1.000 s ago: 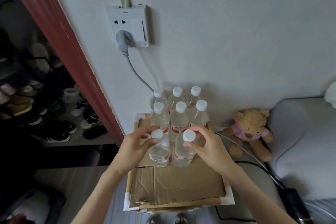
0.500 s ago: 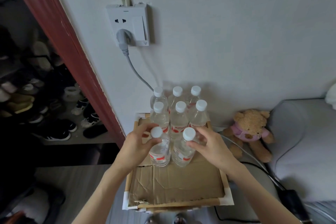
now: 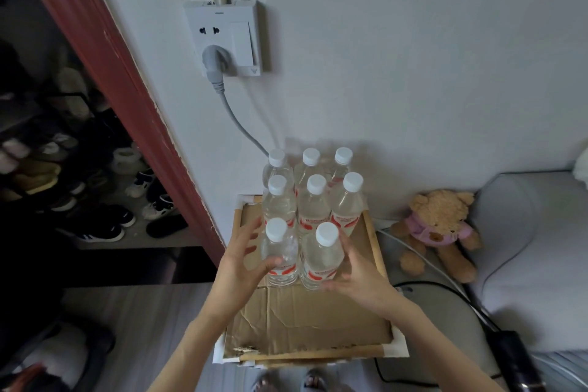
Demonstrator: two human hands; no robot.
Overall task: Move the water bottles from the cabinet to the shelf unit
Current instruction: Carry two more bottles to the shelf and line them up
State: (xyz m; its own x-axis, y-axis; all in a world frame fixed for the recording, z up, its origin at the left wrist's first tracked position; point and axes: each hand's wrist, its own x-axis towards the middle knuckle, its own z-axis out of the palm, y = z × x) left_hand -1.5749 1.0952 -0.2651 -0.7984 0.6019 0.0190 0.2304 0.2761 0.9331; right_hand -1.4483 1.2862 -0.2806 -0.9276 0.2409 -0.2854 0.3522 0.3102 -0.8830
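Several clear water bottles with white caps and red labels stand in rows on a cardboard-lined shelf top [image 3: 318, 325] against the white wall. Two bottles stand in front of the back rows. My left hand [image 3: 237, 266] wraps the body of the front left bottle [image 3: 281, 248], thumb in front and fingers behind it. My right hand [image 3: 361, 278] holds the body of the front right bottle [image 3: 321, 259] in the same way. Both bottles are upright and rest on the cardboard, touching each other.
A wall socket [image 3: 224, 38] with a grey plug and cable hangs above the bottles. A teddy bear [image 3: 437, 229] sits to the right beside a grey cushion [image 3: 534, 251]. A red door frame [image 3: 121, 86] and a dark shoe rack [image 3: 63, 188] are on the left. Black cables run below right.
Both hands have slid down from the caps and necks of the two front bottles to their bodies. The two bottles stand slightly closer to the rows behind.
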